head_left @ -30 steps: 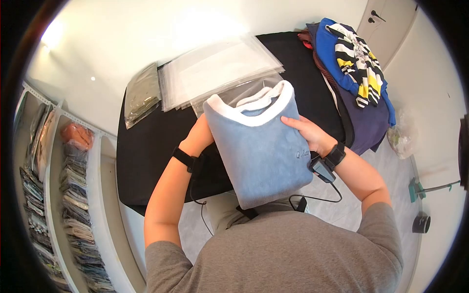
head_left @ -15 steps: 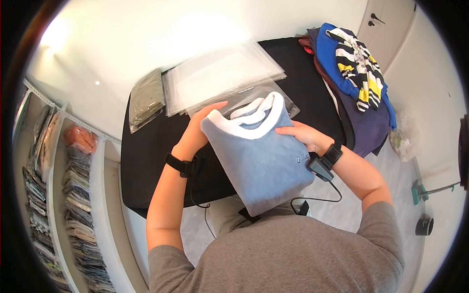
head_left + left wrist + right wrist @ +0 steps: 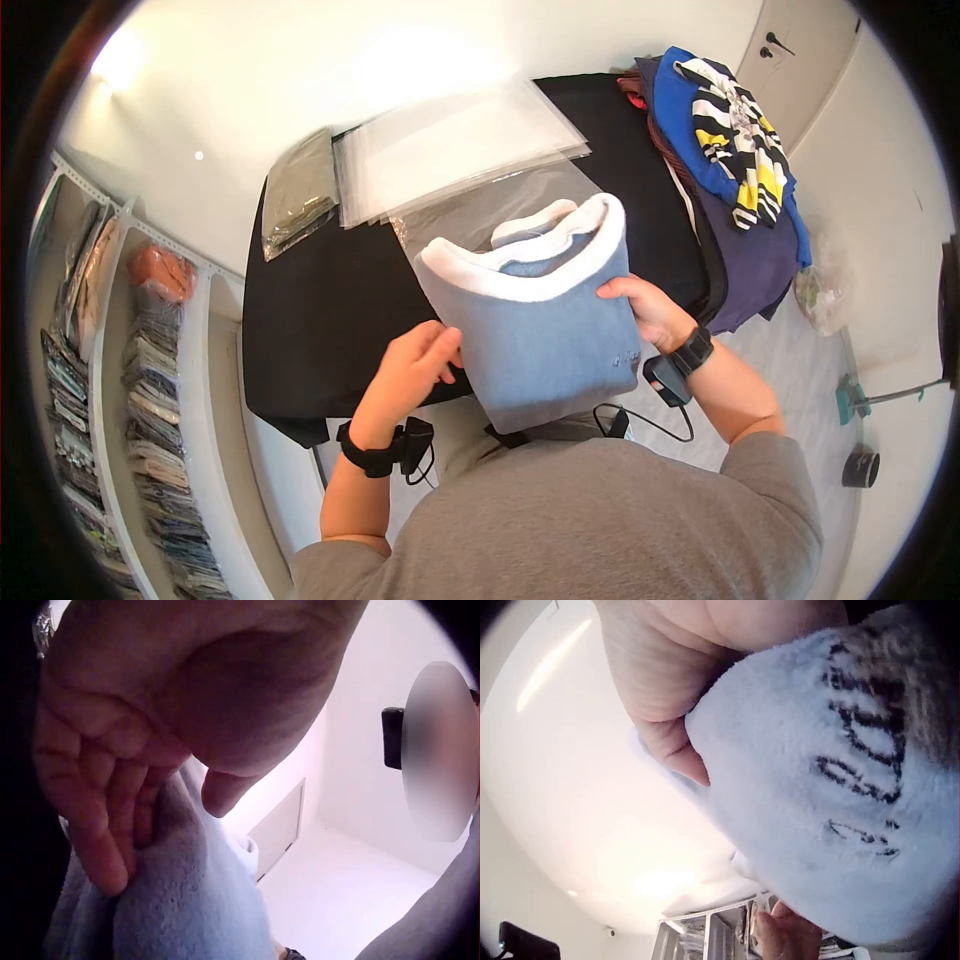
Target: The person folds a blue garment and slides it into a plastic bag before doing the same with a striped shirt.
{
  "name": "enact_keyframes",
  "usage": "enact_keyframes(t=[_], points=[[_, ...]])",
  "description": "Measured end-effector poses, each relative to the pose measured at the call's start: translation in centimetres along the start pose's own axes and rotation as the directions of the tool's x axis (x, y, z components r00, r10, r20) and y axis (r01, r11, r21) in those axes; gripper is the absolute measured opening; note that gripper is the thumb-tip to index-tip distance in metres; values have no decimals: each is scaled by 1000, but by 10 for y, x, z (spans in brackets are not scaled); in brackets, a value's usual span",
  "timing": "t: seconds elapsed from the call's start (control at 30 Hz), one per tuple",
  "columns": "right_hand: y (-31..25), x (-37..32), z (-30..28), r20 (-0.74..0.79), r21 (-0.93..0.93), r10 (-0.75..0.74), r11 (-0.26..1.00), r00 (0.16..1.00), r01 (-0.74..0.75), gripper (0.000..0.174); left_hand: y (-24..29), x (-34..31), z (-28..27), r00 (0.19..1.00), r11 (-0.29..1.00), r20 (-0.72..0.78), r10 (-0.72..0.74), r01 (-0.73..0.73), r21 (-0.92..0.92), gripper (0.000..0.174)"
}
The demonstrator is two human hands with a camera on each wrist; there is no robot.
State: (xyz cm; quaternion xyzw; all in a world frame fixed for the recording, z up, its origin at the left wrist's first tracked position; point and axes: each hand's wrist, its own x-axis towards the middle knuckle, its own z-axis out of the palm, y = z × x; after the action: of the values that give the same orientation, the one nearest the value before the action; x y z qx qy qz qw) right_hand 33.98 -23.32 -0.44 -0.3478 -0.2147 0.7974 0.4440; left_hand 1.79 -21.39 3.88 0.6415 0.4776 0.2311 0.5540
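A folded blue plush sweatshirt [image 3: 540, 340] with a white collar is held above the table's front edge, its collar facing away from the body. At its left edge, my left hand [image 3: 415, 365] loosely pinches the fabric; in the left wrist view, curled fingers [image 3: 105, 847] lie on one side of a fabric ridge and the thumb on the other. My right hand [image 3: 655, 312] grips the right edge, thumb on the front, other fingers hidden behind. Dark stitched lettering shows on the cloth [image 3: 780, 765] in the right wrist view. A clear bag [image 3: 450, 215] lies beyond the collar.
Clear plastic sleeves [image 3: 460, 140] are stacked at the back of the black table [image 3: 310, 330], beside a bagged garment [image 3: 300, 190]. A clothes pile [image 3: 740, 150] covers the right end. Shelves of packed garments [image 3: 160, 400] stand left; a transparent bag [image 3: 822, 295] is at right.
My left hand left the sweatshirt's upper left corner and came down to its lower left edge. The collar spread wider, and the right hand moved slightly right and down with the garment.
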Motion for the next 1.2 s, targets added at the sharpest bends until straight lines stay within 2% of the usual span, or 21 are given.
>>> enact_keyframes(t=[0.2,0.27,0.37,0.4,0.47,0.5,0.53,0.57,0.6,0.67,0.73,0.77,0.8,0.83,0.87,0.93,1.0,1.03,1.07,1.13,1.2], points=[[8,-52,35,13,-81,-164,983,986,165,60,19,-6,24,984,995,175,21,-37,90,39],[-1,-72,51,-16,-140,-274,953,962,269,60,46,-6,30,981,991,192,25,-50,127,39],[-26,-99,75,-99,-262,-472,862,876,434,53,65,9,37,933,926,168,317,-343,159,32],[-36,-107,86,-138,-348,-544,809,828,473,50,74,15,39,931,923,164,325,-350,158,32],[-50,-114,98,-98,-637,-726,571,681,517,43,95,24,40,923,924,77,377,-370,-91,42],[-58,-117,106,-27,-810,-751,403,660,426,39,100,33,40,920,922,74,384,-377,-92,42],[-62,-104,112,300,-880,-790,-13,535,474,40,101,44,41,887,841,30,461,-425,-334,45],[-65,-95,125,438,-852,-738,-159,514,499,42,101,56,40,853,702,-31,521,-449,-552,48],[-66,-87,139,565,-801,-664,-298,490,520,44,97,69,33,824,681,97,558,-389,-620,57],[-54,-56,149,753,-629,-497,-735,431,253,53,62,88,24,647,463,-111,754,-645,-608,54],[-30,-21,142,733,-589,-402,-779,549,216,58,37,116,-4,786,558,-117,606,-526,-641,55],[-14,-3,131,700,-604,-362,-760,615,240,58,-1,118,-17,805,781,-133,578,-593,-194,59],[4,10,118,664,-621,-319,-738,676,263,58,-12,107,-27,930,737,-33,365,-311,-600,60],[20,17,105,664,-624,-314,-732,679,272,58,-20,97,-34,970,505,156,186,42,-862,60],[35,23,92,641,-614,-280,-745,715,259,60,-29,88,-38,973,502,150,174,43,-864,60],[42,28,92,616,-604,-235,-753,752,260,63,-41,74,-42,990,575,114,-87,143,-806,64],[38,34,94,452,-801,-298,-551,841,236,76,-48,69,-42,988,571,104,-111,149,-807,59],[35,40,93,406,-889,-330,-358,852,284,83,-53,70,-41,991,604,105,-79,131,-786,57],[35,40,98,403,-890,-329,-357,854,283,83,-55,71,-41,993,637,107,-42,109,-763,54],[35,42,113,472,-819,-438,-539,765,196,90,-52,71,-37,993,652,108,-40,108,-751,52],[46,53,115,446,-841,-446,-506,776,193,94,-44,70,-32,994,665,107,-37,104,-739,50]])
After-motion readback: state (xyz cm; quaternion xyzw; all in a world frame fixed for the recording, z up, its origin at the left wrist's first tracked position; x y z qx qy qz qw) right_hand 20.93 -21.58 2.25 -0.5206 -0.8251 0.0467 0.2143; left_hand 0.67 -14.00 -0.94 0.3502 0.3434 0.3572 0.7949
